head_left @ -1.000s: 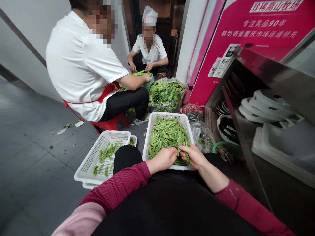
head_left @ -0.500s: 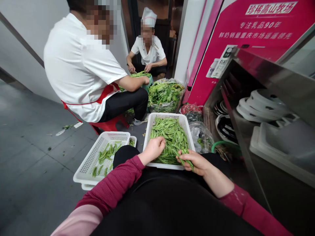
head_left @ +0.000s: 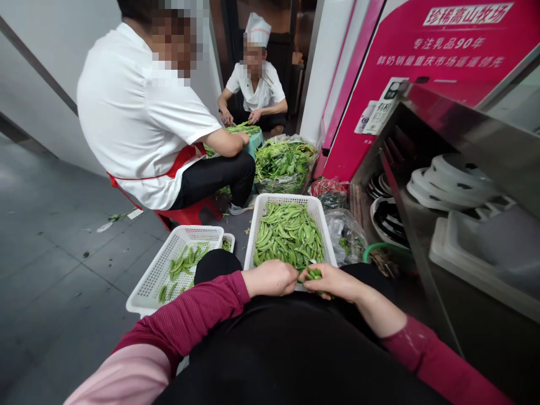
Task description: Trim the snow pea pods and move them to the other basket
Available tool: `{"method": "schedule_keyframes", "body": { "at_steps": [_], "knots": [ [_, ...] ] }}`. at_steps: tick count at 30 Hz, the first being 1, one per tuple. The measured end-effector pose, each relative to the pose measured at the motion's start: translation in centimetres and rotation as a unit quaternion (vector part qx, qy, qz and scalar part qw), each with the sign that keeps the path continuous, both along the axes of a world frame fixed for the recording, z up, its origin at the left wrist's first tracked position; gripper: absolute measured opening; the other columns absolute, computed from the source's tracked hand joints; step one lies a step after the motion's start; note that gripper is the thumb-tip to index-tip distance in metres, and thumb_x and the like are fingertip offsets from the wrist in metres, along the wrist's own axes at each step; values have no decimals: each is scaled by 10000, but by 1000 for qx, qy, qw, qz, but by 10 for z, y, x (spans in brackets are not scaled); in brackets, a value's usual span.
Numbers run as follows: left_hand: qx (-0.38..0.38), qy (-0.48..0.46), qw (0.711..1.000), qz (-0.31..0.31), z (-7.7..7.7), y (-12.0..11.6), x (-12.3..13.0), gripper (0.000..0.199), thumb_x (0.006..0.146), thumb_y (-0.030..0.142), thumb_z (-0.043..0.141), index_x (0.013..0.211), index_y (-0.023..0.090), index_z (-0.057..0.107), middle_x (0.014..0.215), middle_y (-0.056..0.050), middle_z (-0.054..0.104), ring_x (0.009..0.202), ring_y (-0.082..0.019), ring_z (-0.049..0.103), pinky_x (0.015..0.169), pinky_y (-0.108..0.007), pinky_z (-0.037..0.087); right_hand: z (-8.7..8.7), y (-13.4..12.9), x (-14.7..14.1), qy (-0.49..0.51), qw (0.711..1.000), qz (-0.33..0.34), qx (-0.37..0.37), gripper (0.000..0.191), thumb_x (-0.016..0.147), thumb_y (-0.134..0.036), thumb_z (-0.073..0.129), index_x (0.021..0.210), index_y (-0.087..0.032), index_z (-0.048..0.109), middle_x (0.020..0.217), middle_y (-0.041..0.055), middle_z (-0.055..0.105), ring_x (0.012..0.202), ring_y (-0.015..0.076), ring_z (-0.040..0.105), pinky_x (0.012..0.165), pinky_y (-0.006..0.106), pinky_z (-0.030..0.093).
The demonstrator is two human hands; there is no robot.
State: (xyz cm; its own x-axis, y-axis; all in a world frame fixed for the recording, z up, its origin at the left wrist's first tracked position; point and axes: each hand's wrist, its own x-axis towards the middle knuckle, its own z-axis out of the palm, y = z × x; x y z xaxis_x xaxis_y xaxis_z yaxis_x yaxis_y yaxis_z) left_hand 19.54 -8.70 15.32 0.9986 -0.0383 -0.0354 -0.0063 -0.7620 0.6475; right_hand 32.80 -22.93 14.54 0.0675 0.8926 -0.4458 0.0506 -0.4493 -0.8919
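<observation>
A white perforated basket (head_left: 248,236) full of green pea pods (head_left: 291,233) rests in front of my lap. At its near edge my right hand (head_left: 331,280) is closed round several pods. My left hand (head_left: 276,277) is pinched beside it, its fingertips close to the ends of those pods; whatever it grips is too small to make out. To the left, a second white basket (head_left: 143,287) holds a smaller number of pods (head_left: 183,263).
A person in white (head_left: 122,107) sits on a red stool (head_left: 189,214) at left; another crouches behind (head_left: 261,90). Leafy greens (head_left: 284,160) fill a bag past the basket. A metal shelf (head_left: 422,236) with white containers stands at right, near a green-rimmed basket (head_left: 383,246).
My left hand has moved down and right from over the pods to meet my right hand. The right hand has shifted slightly and turned inward, still holding pods.
</observation>
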Motion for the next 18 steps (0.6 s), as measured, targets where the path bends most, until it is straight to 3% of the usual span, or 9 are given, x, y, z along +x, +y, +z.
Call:
{"method": "schedule_keyframes", "body": {
  "at_steps": [2, 4, 6, 8, 10, 11, 14, 18],
  "knots": [
    [-60, -7, 998, 19, 0, 0, 3, 126, 639, 167, 509, 528, 153, 451, 562, -3, 473, 529, -84, 406, 570, -205, 362, 5, 4, -6, -136, 989, 19, 60, 171, 645, -317, 609, 733, -179, 561, 545, -46, 508, 452, 75, 443, 410, 181, 342],
    [-171, -6, 982, 75, -2, 0, 5, 125, 668, 183, 450, 548, 150, 454, 516, 19, 429, 487, -62, 370, 516, -184, 337, 6, 9, -10, -221, 965, -12, 138, 139, 654, -313, 606, 678, -187, 550, 579, -34, 527, 537, 93, 478, 496, 198, 390],
    [-320, 18, 934, 160, -8, -1, 8, 150, 709, 221, 376, 590, 154, 436, 471, 48, 350, 406, -42, 294, 421, -168, 273, 2, 15, -8, -218, 952, -109, 188, 144, 693, -332, 572, 696, -195, 530, 606, -21, 550, 554, 104, 502, 537, 221, 424],
    [-450, 53, 862, 227, -17, -3, 8, 144, 721, 258, 351, 622, 164, 398, 460, 74, 274, 350, -26, 198, 357, -159, 176, -9, 23, 6, -157, 932, -251, 208, 181, 727, -372, 531, 766, -198, 499, 655, -2, 577, 542, 113, 534, 526, 239, 457],
    [-520, 84, 808, 263, -27, -3, 7, 145, 708, 288, 384, 626, 171, 363, 469, 87, 242, 335, -15, 146, 338, -154, 109, -23, 35, 29, -162, 896, -371, 185, 208, 750, -385, 491, 834, -196, 472, 751, 25, 598, 569, 119, 567, 518, 242, 480],
    [-537, 100, 792, 273, -30, -3, 7, 164, 701, 306, 403, 621, 171, 353, 473, 88, 247, 332, -11, 141, 334, -151, 93, -29, 42, 42, -206, 883, -396, 149, 209, 755, -375, 478, 854, -191, 472, 776, 34, 601, 578, 118, 573, 514, 238, 484],
    [-548, 122, 772, 297, -35, -2, 6, 285, 709, 420, 429, 605, 174, 331, 472, 87, 276, 316, -7, 149, 319, -150, 74, -44, 65, 76, -339, 867, -362, 40, 195, 692, -339, 551, 787, -170, 526, 689, 39, 604, 577, 143, 574, 525, 253, 477],
    [-531, 107, 784, 303, -31, -1, 7, 399, 674, 538, 480, 607, 178, 323, 459, 93, 285, 300, -4, 176, 307, -150, 89, -50, 92, 88, -423, 854, -302, -10, 144, 553, -223, 659, 645, -152, 575, 677, 91, 620, 739, 235, 581, 673, 313, 441]
  ]
}}
